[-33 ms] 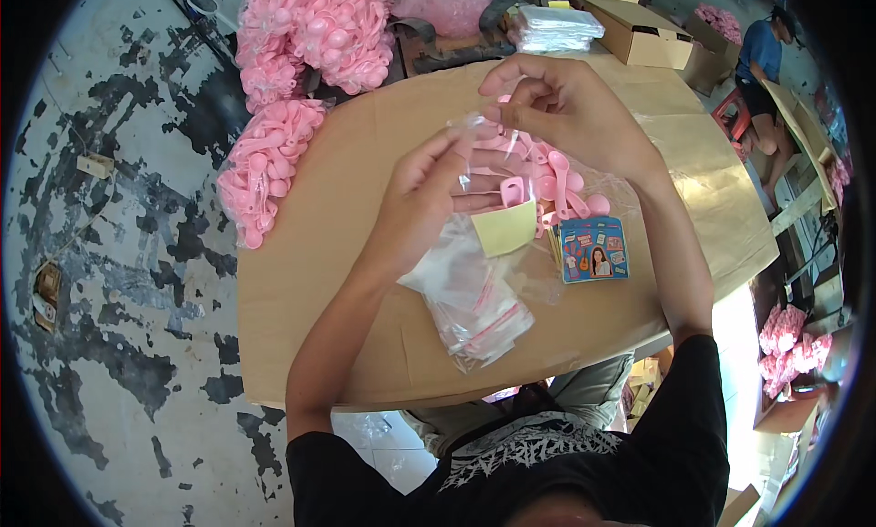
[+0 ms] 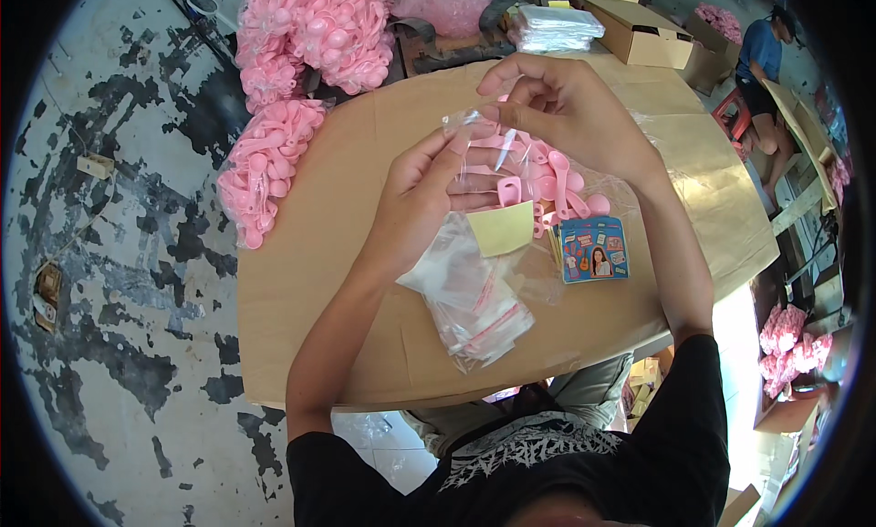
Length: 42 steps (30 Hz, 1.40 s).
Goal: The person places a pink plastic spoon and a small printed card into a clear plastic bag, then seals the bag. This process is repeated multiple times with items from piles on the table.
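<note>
My left hand point(image 2: 411, 189) pinches a small clear plastic bag point(image 2: 484, 144) near its upper edge, thumb in front and fingers spread behind. A yellow card point(image 2: 501, 229) and a pink spoon point(image 2: 509, 191) show in the bag's lower part. At the bag's top corner, my right hand point(image 2: 584, 107) is closed, thumb and forefinger together on the film. Behind lie loose pink spoons point(image 2: 559, 173) on clear plastic, partly hidden by both hands. A stack of blue printed cards point(image 2: 595, 251) sits right of the bag. Flat clear bags with red strips point(image 2: 484, 313) lie below it.
Brown paper covers the table point(image 2: 319, 253). Bulging bags of pink spoons point(image 2: 269, 162) lie along the far left edge. A stack of clear packets point(image 2: 555, 27) and cardboard boxes point(image 2: 643, 36) stand at the back. A person in blue point(image 2: 762, 57) sits far right.
My left hand has shifted very slightly left with the bag, the spoon and the yellow card. My right hand is almost still.
</note>
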Each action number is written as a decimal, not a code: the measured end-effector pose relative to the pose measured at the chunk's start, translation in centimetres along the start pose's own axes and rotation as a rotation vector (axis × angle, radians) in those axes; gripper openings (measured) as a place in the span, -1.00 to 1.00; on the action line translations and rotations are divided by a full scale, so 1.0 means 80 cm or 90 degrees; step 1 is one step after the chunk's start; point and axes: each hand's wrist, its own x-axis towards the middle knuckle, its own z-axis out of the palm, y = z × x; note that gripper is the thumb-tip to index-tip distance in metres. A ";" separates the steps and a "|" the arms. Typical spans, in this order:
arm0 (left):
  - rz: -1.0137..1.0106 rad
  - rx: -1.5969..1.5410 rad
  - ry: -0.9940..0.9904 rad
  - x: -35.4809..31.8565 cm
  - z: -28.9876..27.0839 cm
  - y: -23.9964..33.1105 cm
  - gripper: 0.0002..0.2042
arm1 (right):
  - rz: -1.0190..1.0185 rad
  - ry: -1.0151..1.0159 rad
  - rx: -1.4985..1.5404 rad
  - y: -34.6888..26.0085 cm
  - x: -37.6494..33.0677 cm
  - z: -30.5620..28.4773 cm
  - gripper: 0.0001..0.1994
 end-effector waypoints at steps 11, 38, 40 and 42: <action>-0.029 -0.135 -0.043 -0.005 -0.008 0.008 -0.65 | -0.395 0.131 -0.383 -0.008 -0.005 0.024 -0.87; 0.032 0.013 0.029 0.004 -0.029 0.016 -0.66 | 0.121 -0.195 0.274 0.146 -0.002 -0.154 -0.86; 0.030 0.021 0.035 0.008 -0.021 0.015 -0.64 | 0.060 -0.043 -0.224 0.256 -0.009 -0.156 -0.84; 0.032 0.027 0.046 0.006 -0.029 0.012 -0.65 | -0.021 0.115 -0.708 0.271 0.003 -0.144 -0.81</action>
